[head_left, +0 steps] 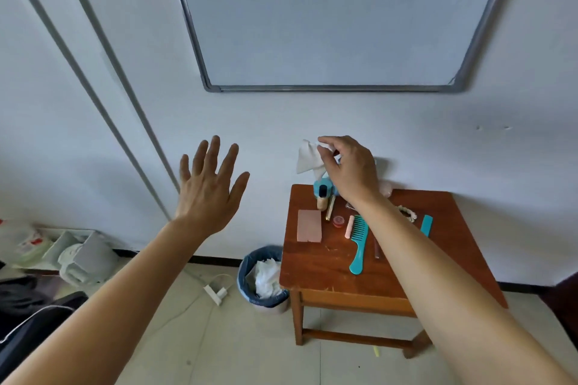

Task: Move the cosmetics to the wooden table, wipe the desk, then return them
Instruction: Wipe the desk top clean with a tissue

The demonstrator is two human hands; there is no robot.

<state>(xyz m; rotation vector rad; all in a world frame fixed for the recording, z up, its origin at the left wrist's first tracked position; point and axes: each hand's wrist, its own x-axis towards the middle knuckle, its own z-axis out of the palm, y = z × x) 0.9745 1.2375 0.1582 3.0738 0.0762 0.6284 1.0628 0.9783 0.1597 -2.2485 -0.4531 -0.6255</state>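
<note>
Above the wooden table (316,262), right hand (350,169) pinches tissue (308,159).

Soft, cool daylight fills the room, bright and even. It falls from the viewer's side onto the wall (281,122), leaving faint grey shadows at lower left and just right of the right hand (350,169). The wide lens slants the whiteboard (328,9) frame and the pipes (93,72) at upper left, and stretches everything toward the bottom corners.
</note>
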